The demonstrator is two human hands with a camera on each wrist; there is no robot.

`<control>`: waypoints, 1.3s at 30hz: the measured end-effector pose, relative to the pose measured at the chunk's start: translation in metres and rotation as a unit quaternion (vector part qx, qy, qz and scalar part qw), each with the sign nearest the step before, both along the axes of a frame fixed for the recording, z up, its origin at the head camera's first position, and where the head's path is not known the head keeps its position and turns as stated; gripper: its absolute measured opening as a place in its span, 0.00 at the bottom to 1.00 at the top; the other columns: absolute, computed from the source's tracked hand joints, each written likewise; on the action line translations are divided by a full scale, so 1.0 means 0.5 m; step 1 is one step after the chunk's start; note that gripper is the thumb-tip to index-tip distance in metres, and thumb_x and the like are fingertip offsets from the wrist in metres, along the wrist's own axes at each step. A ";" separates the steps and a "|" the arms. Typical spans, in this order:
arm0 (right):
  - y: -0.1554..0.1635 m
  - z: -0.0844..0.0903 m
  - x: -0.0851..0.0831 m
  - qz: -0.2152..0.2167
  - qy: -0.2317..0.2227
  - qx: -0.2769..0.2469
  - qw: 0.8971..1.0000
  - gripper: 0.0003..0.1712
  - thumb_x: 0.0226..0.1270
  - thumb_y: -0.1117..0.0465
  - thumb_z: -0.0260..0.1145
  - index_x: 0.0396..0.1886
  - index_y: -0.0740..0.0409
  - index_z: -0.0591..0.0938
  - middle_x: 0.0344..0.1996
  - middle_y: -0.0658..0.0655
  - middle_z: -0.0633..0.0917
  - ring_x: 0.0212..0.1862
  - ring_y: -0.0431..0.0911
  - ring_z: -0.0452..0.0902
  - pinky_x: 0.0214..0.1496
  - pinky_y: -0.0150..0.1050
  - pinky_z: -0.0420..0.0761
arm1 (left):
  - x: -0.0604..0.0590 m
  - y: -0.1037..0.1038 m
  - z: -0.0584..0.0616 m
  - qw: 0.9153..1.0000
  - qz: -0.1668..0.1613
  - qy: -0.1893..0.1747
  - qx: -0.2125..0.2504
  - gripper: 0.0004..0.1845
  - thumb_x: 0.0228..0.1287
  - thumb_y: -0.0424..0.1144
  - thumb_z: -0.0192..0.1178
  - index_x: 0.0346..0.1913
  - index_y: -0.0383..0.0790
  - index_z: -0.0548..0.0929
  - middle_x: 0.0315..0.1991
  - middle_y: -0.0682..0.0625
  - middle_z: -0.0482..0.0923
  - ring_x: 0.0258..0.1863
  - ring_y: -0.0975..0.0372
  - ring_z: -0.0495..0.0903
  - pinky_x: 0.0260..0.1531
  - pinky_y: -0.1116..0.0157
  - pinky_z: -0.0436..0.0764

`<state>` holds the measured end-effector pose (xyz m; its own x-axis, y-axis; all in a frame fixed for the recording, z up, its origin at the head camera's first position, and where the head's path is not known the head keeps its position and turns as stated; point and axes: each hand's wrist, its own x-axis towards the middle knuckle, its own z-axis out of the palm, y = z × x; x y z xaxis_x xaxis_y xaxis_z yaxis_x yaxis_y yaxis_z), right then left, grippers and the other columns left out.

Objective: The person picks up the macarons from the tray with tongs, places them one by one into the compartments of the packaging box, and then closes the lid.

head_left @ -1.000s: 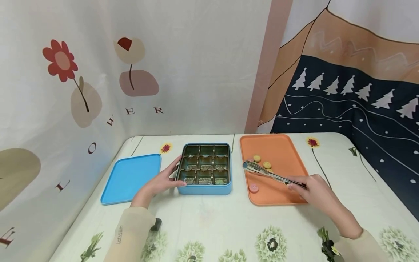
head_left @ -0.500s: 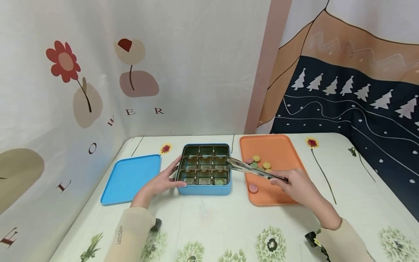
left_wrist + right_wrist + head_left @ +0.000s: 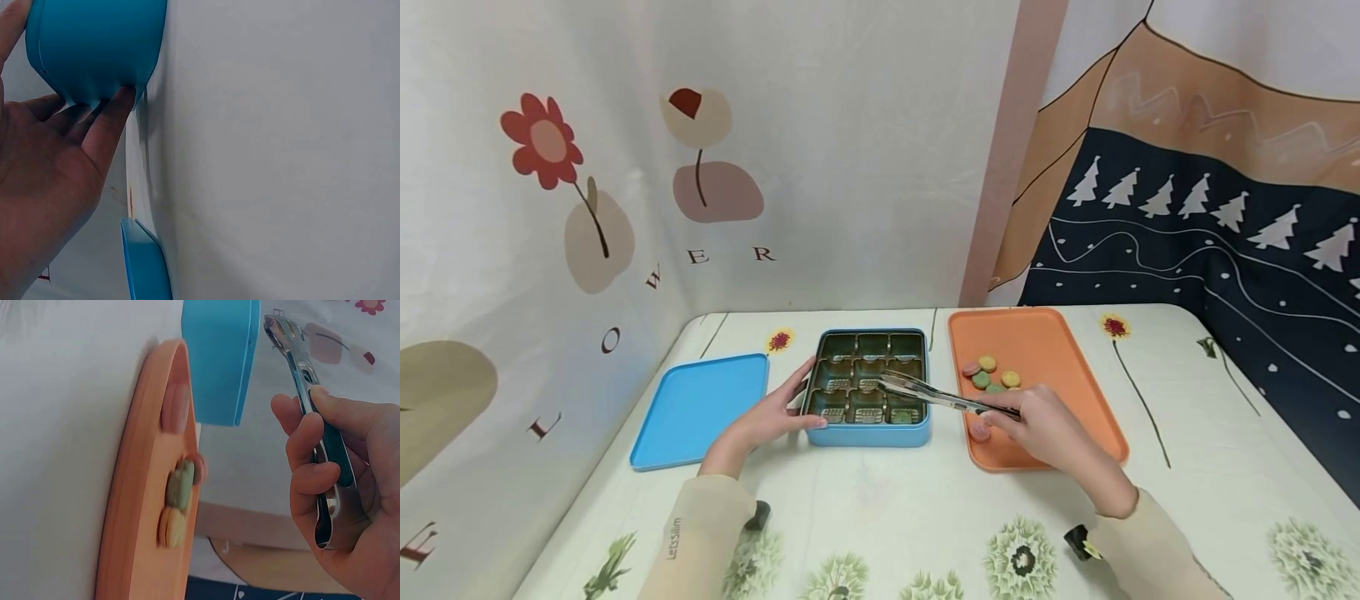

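Note:
My right hand (image 3: 1037,421) grips metal tongs (image 3: 951,400) by their dark handle. The tongs' tips reach over the middle row of a blue box (image 3: 868,435), which has a dark insert of square compartments. Whether anything sits between the tips, I cannot tell. A green macaron (image 3: 903,416) lies in the front right compartment. With fingers and thumb spread, my left hand (image 3: 771,415) rests against the box's left side, thumb near the front corner. In the left wrist view, straight fingertips (image 3: 119,106) touch the blue wall.
Right of the box is an orange tray (image 3: 1052,350) bearing several macarons, including a yellow macaron (image 3: 987,364) and a pink macaron (image 3: 980,431). A blue lid (image 3: 707,408) lies left of the box. Patterned cloth covers the table (image 3: 865,517) and hangs behind.
My right hand has carried the tongs left, from above the orange tray to above the box's middle row. The left hand and the box have stayed put.

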<state>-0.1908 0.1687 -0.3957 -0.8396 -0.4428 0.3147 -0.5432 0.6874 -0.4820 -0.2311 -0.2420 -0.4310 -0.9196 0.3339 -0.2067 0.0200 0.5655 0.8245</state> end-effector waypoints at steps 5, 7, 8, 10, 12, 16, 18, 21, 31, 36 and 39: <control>-0.018 -0.004 -0.004 0.011 -0.011 0.009 1.000 0.13 0.64 0.59 0.71 0.48 0.52 0.90 0.10 0.38 0.71 0.14 0.30 0.53 0.19 0.26 0.58 | 0.003 0.000 0.001 1.000 0.001 -0.002 0.000 0.58 0.62 0.46 0.70 0.81 0.62 0.36 0.83 0.45 0.31 0.80 0.39 0.40 0.72 0.37 0.58; -0.023 -0.006 -0.005 0.017 -0.012 0.010 1.000 0.13 0.64 0.59 0.71 0.48 0.53 0.90 0.11 0.39 0.74 0.14 0.30 0.54 0.19 0.26 0.59 | 0.004 0.000 0.001 1.000 0.001 -0.004 -0.001 0.58 0.62 0.47 0.70 0.81 0.62 0.36 0.83 0.45 0.31 0.80 0.39 0.40 0.72 0.37 0.58; -0.025 -0.007 -0.005 0.022 -0.012 0.008 1.000 0.13 0.64 0.59 0.71 0.48 0.54 0.90 0.13 0.40 0.78 0.15 0.29 0.57 0.19 0.26 0.61 | 0.004 0.000 0.001 1.000 0.001 -0.004 -0.001 0.58 0.62 0.47 0.70 0.81 0.62 0.36 0.83 0.45 0.31 0.80 0.39 0.40 0.72 0.37 0.58; -0.028 -0.010 -0.005 0.032 -0.015 0.006 0.999 0.14 0.65 0.59 0.70 0.49 0.55 0.89 0.18 0.42 0.84 0.17 0.27 0.60 0.20 0.26 0.64 | 0.004 0.001 0.000 1.000 0.001 -0.004 -0.002 0.58 0.62 0.47 0.70 0.81 0.61 0.36 0.83 0.45 0.31 0.80 0.39 0.40 0.72 0.37 0.58; -0.030 -0.012 -0.005 0.040 -0.019 0.004 0.999 0.14 0.65 0.59 0.70 0.49 0.57 0.89 0.22 0.45 0.88 0.18 0.26 0.63 0.21 0.26 0.66 | 0.004 0.001 0.000 1.000 0.001 -0.004 -0.002 0.58 0.62 0.47 0.70 0.81 0.61 0.37 0.83 0.45 0.31 0.80 0.39 0.40 0.72 0.37 0.58; -0.036 -0.016 -0.006 0.053 -0.023 0.001 0.998 0.14 0.65 0.59 0.70 0.48 0.58 0.89 0.22 0.46 0.88 0.16 0.27 0.61 0.20 0.26 0.65 | 0.003 0.000 -0.002 1.000 0.000 -0.003 0.001 0.58 0.62 0.47 0.70 0.81 0.60 0.36 0.83 0.46 0.31 0.80 0.39 0.39 0.73 0.37 0.58; -0.039 -0.017 -0.007 0.055 -0.022 0.000 0.998 0.14 0.65 0.59 0.71 0.48 0.58 0.89 0.18 0.45 0.85 0.14 0.27 0.58 0.18 0.26 0.63 | 0.002 0.001 -0.002 1.000 -0.001 -0.002 0.003 0.58 0.62 0.47 0.70 0.81 0.59 0.36 0.83 0.45 0.30 0.80 0.39 0.39 0.73 0.37 0.58; -0.042 -0.018 -0.006 0.053 -0.026 0.003 0.998 0.14 0.65 0.59 0.70 0.49 0.58 0.89 0.13 0.43 0.79 0.13 0.28 0.57 0.17 0.26 0.62 | 0.002 0.001 -0.001 1.000 0.000 -0.001 0.005 0.58 0.62 0.47 0.70 0.81 0.59 0.36 0.83 0.45 0.30 0.80 0.39 0.39 0.73 0.37 0.57; -0.048 -0.019 -0.006 0.045 -0.046 0.021 0.998 0.17 0.66 0.55 0.69 0.52 0.56 0.88 0.07 0.42 0.70 0.11 0.31 0.54 0.17 0.27 0.60 | 0.002 0.002 0.003 1.000 0.001 0.003 -0.001 0.58 0.61 0.47 0.70 0.81 0.59 0.37 0.83 0.45 0.30 0.80 0.39 0.40 0.73 0.37 0.57; -0.050 -0.017 -0.008 0.042 -0.067 0.024 0.997 0.19 0.66 0.54 0.70 0.54 0.57 0.86 0.13 0.45 0.76 0.14 0.31 0.57 0.19 0.27 0.62 | 0.001 0.001 0.002 1.000 -0.001 0.001 -0.002 0.58 0.61 0.48 0.71 0.81 0.60 0.37 0.83 0.45 0.30 0.80 0.39 0.39 0.73 0.37 0.57; -0.048 -0.017 -0.008 0.037 -0.086 0.015 0.996 0.19 0.66 0.56 0.70 0.54 0.57 0.85 0.24 0.47 0.83 0.19 0.32 0.63 0.23 0.27 0.66 | 0.001 0.002 0.003 1.000 -0.001 -0.002 0.001 0.59 0.61 0.48 0.71 0.81 0.59 0.36 0.83 0.45 0.30 0.80 0.39 0.39 0.73 0.38 0.58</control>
<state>-0.1949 0.1448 -0.4042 -0.8450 -0.5117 0.1554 -0.5037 0.6640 -0.5526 -0.2305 -0.2412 -0.4295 -0.9179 0.3366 -0.2103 0.0174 0.5634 0.8260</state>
